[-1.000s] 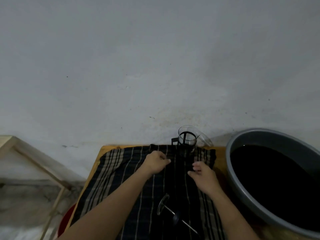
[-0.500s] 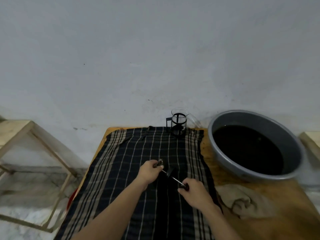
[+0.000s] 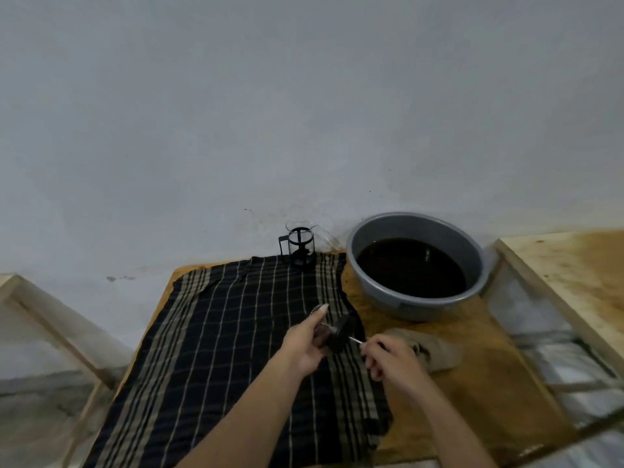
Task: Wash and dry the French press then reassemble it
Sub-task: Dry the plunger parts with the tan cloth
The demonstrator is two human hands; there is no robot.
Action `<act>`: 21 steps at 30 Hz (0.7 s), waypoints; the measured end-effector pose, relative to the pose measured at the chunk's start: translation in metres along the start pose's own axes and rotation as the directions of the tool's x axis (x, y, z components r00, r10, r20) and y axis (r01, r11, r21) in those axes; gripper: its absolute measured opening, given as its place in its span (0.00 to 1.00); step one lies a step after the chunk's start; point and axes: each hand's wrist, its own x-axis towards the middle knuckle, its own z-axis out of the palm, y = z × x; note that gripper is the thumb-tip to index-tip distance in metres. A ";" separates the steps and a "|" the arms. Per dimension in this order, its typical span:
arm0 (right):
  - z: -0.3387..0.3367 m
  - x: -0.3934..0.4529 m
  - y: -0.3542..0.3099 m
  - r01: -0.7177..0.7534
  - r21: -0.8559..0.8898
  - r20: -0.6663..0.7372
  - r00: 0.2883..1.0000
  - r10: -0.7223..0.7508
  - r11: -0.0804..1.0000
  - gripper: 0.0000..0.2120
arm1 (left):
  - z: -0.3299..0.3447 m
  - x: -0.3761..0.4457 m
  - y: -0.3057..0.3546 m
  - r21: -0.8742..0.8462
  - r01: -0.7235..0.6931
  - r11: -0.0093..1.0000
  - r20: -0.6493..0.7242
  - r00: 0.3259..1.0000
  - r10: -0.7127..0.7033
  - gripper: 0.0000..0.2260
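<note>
The plunger assembly (image 3: 341, 331) is up off the checked cloth (image 3: 216, 336), held between both hands: the left hand (image 3: 305, 346) grips the mesh filter end, its forefinger out straight, and the right hand (image 3: 388, 361) pinches the thin rod near its knob. The glass carafe (image 3: 300, 246) stands in its black frame at the far edge of the table (image 3: 472, 383), just beside the grey basin (image 3: 415, 265) of dark water. I'd worry the rod could bend or the filter edge nick a finger if twisted hard; a slip might drop it onto the crumpled rag (image 3: 435, 352). I can read no brand or writing anywhere.
</note>
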 end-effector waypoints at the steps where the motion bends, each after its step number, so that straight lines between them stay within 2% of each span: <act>1: -0.004 -0.005 0.002 0.008 0.000 -0.023 1.000 -0.008 1.000 0.12 | 0.008 -0.003 -0.007 -0.064 0.046 0.997 -0.017 0.999 -0.047 0.16; 4: -0.012 -0.018 0.013 0.044 0.009 -0.104 0.994 -0.042 0.999 0.14 | 0.027 -0.010 -0.032 -0.117 0.165 0.979 -0.052 0.984 -0.172 0.13; 7: -0.015 -0.029 0.026 0.068 -0.073 -0.124 0.989 -0.076 0.995 0.12 | 0.039 -0.013 -0.051 -0.088 0.190 0.978 -0.066 0.978 -0.196 0.11; 10: -0.014 -0.036 0.027 0.070 -0.131 0.000 0.998 -0.071 0.989 0.10 | 0.046 -0.013 -0.054 -0.012 0.197 0.980 -0.063 0.978 -0.197 0.10; 12: -0.017 -0.036 0.024 0.015 -0.066 0.101 0.995 -0.008 0.998 0.11 | 0.045 -0.010 -0.054 0.033 0.197 0.980 -0.076 0.978 -0.194 0.10; 13: -0.020 -0.035 0.023 -0.013 -0.019 0.109 0.994 0.015 1.000 0.13 | 0.042 -0.010 -0.052 0.061 0.182 0.981 -0.081 0.981 -0.177 0.10; 14: -0.024 -0.032 0.026 -0.020 0.009 0.059 0.998 0.020 1.000 0.15 | 0.038 -0.010 -0.048 0.108 0.159 0.981 -0.090 0.985 -0.150 0.10; 15: -0.029 -0.026 0.030 0.000 -0.014 -0.065 0.998 -0.001 1.000 0.14 | 0.034 -0.010 -0.044 0.163 0.143 0.976 -0.108 0.986 -0.126 0.10; 17: -0.041 -0.007 0.044 0.017 -0.249 -0.342 0.934 -0.104 0.968 0.10 | 0.025 -0.012 -0.033 0.275 0.123 0.954 -0.116 0.989 -0.094 0.10; 18: -0.045 0.003 0.050 -0.019 -0.359 -0.384 0.914 -0.129 0.933 0.13 | 0.020 -0.012 -0.028 0.326 0.118 0.938 -0.101 0.991 -0.089 0.10; 21: -0.038 0.028 0.071 -0.173 -0.569 -0.242 0.970 0.037 0.804 0.28 | 0.011 -0.015 -0.015 0.450 0.110 0.886 -0.069 0.994 -0.088 0.10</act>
